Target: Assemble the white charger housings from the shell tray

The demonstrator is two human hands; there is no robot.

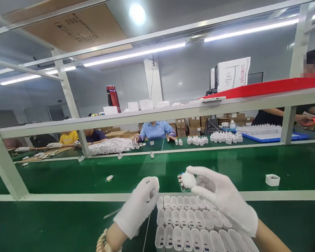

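Observation:
My right hand, in a white glove, has its thumb and fingers around a small circuit board with a rounded white part on it, over the near edge of the green belt. My left hand, also gloved, is closed on a small white plastic piece, mostly covered by the fingers. Below and between the hands stand rows of open white plastic housings, upright and packed side by side, with small dark slots visible inside. My right hand partly covers the back rows.
Along the green belt lie another small board and a white housing. A pale rail edges the belt. Across it, a co-worker in a blue shirt sits by a heap of white parts. A shelf spans above.

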